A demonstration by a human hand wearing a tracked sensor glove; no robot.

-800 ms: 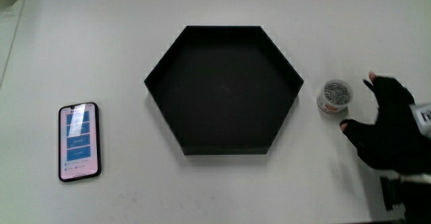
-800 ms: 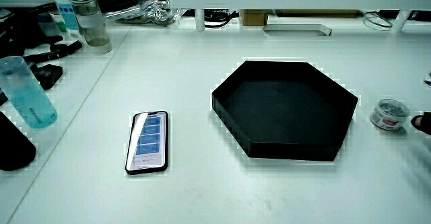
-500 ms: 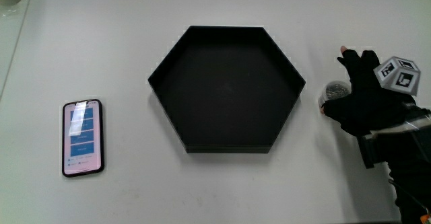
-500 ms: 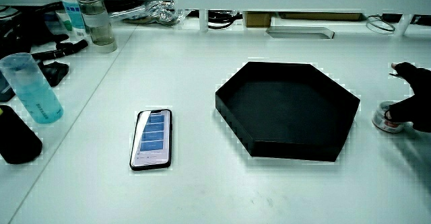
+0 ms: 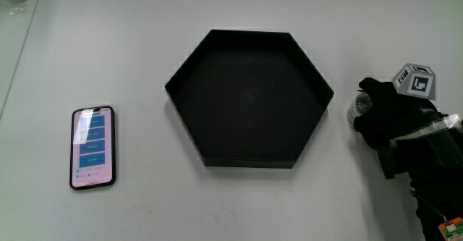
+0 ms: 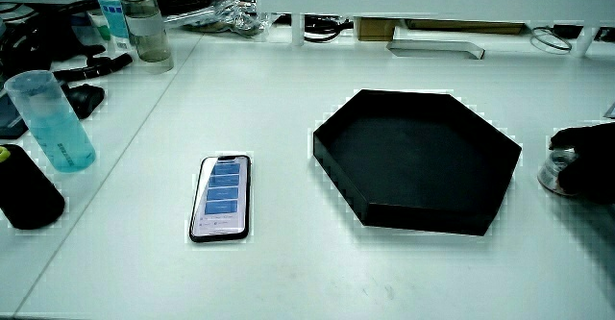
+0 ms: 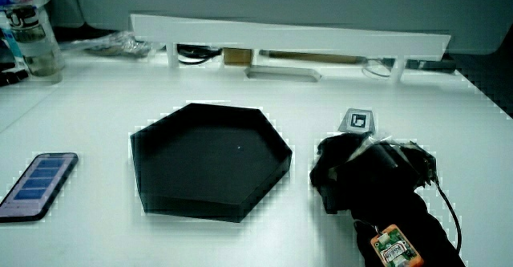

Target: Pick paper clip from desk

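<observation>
the hands (image 5: 383, 114) grip the paper clip tub (image 5: 358, 105) just beside the hexagonal tray (image 5: 249, 161); a loose pinch could spill clips across the tabletop (image 5: 130, 38).

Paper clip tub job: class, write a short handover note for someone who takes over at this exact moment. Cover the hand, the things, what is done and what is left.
Hand: curled over the paper clip tub, beside the black hexagonal tray; fingers wrap it in a side view.
Things: the tub appears to rest on the table; the phone lies apart from the tray, untouched.
Done: reach and grasp.
Left: lift the tub off the table.
</observation>
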